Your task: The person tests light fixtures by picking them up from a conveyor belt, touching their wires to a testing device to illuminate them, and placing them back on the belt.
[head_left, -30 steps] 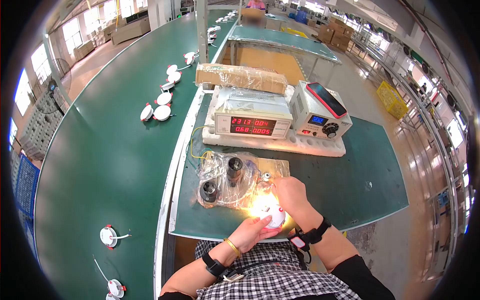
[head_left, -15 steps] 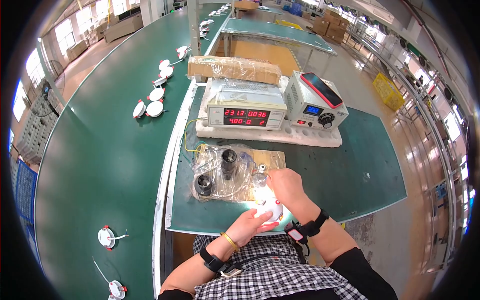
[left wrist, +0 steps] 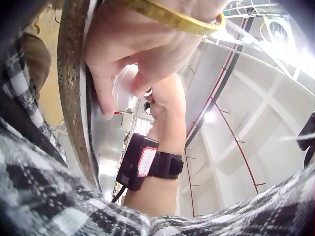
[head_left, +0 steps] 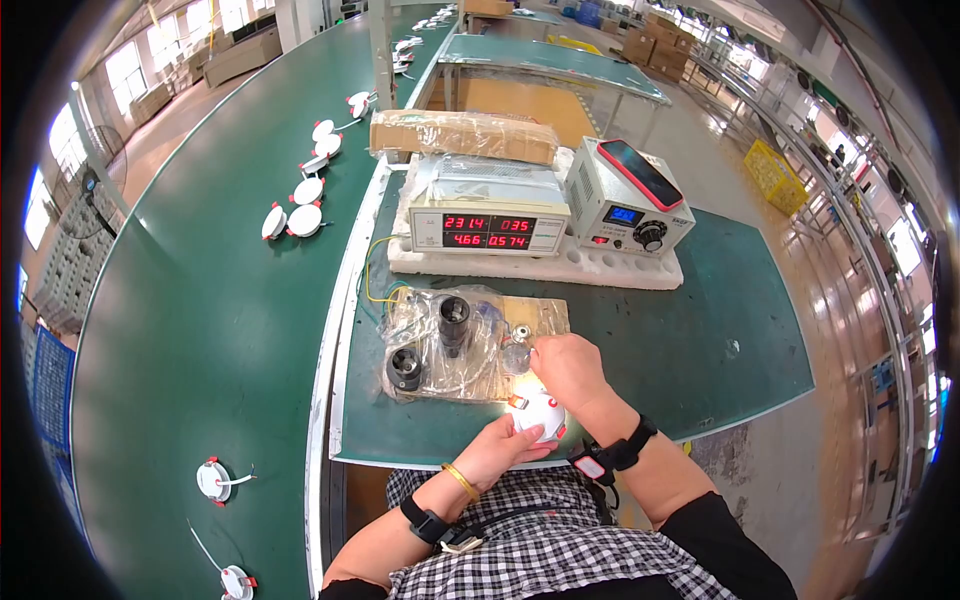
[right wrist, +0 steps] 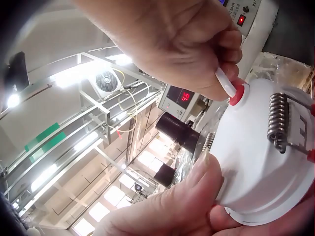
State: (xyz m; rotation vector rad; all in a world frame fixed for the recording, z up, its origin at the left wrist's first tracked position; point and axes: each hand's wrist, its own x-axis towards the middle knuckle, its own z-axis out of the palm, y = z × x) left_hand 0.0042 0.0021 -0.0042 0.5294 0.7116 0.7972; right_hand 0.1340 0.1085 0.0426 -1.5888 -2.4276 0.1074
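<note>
The round white lamp (head_left: 538,415) is held at the near edge of the board (head_left: 540,318), its rounded back turned up toward the head camera. It is squat, its widest extent running across the rim; the white cable (right wrist: 226,82) leaves the red grommet (right wrist: 237,94) toward the right hand (head_left: 568,370). The left hand (head_left: 495,450) grasps the lamp, thumb against its side and fingers beneath, the lamp beyond its palm. The right hand, fingers curled around the cable, is beside the lamp's back, at the board's right edge.
</note>
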